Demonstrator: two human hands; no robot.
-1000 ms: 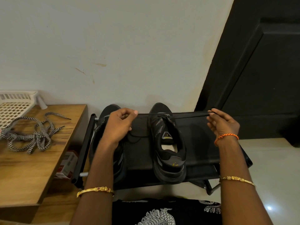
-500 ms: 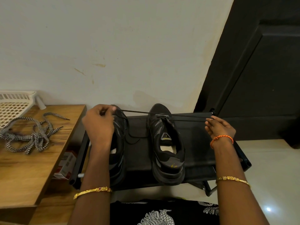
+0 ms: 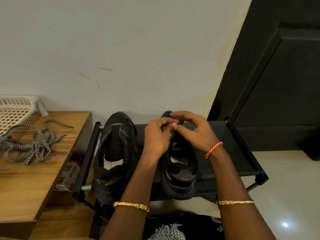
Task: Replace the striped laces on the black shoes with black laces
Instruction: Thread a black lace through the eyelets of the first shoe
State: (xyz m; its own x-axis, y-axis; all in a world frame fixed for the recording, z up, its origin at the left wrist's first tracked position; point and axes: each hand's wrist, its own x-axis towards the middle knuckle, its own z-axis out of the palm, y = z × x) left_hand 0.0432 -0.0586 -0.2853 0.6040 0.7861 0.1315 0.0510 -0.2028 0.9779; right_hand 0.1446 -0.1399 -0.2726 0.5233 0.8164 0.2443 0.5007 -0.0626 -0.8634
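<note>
Black shoes [image 3: 117, 153] sit on a rack [image 3: 242, 153]; both hands' [image 3: 176, 134] grip state: cannot tell.

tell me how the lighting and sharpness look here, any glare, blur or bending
Head view: dim, warm light; the black shoes and rack merge into dark, so no black lace can be made out. One small glare spot on the floor. The fingers of the left hand and right hand look slightly soft. Wide-angle bending tilts the door. The striped laces stay crisp.
</note>
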